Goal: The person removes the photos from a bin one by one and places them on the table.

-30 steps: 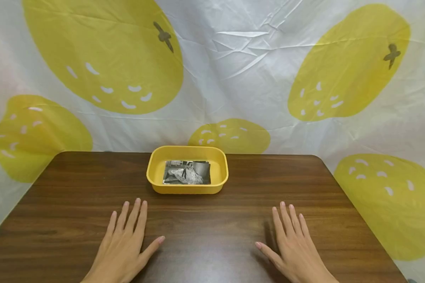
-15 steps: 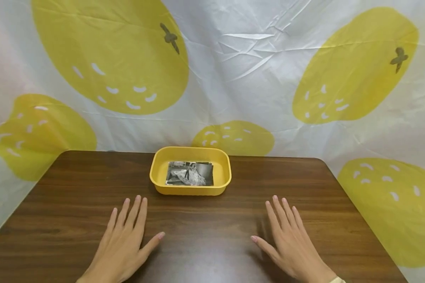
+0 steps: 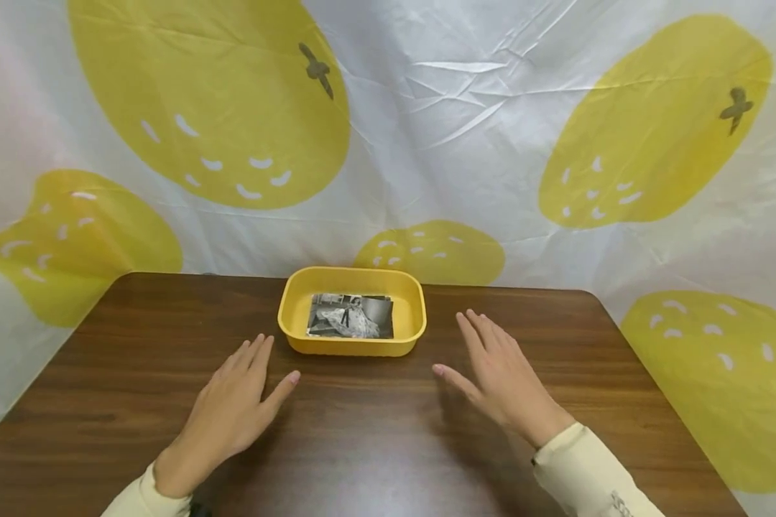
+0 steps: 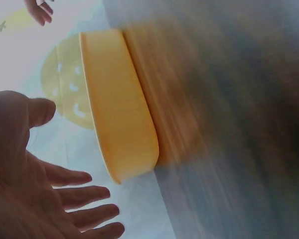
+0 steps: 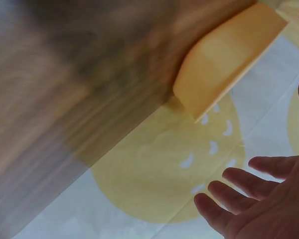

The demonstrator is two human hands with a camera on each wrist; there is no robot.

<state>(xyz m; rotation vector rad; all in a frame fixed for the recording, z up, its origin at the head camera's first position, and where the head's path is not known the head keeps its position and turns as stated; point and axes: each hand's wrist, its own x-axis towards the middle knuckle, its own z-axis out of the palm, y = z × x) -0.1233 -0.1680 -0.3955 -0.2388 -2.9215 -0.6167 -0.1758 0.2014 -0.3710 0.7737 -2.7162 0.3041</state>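
A yellow rectangular tub [image 3: 349,347] with rounded corners stands near the table's far edge. Inside it lies a small stack of black-and-white photos [image 3: 352,317], the top one showing a figure in a wide dress. My left hand [image 3: 233,402] is raised over the table just left of the tub's near corner, fingers straight and thumb spread, holding nothing. To the tub's right hovers my right hand [image 3: 501,373], likewise with extended fingers and nothing held. Both wrist views show the tub's outer wall [image 4: 119,104] beyond the spread fingers; its contents are hidden there.
The dark wood-grain table [image 3: 362,445] has rounded far corners. Right behind it hangs a white cloth [image 3: 427,158] printed with large yellow fruit. The tub stands close to this cloth. Cream sleeves [image 3: 588,467] cover both forearms.
Both hands have lifted off the table area near me and moved forward and inward toward the tub. The sleeves have come into view. The tub and photos stay put; the view shifts slightly.
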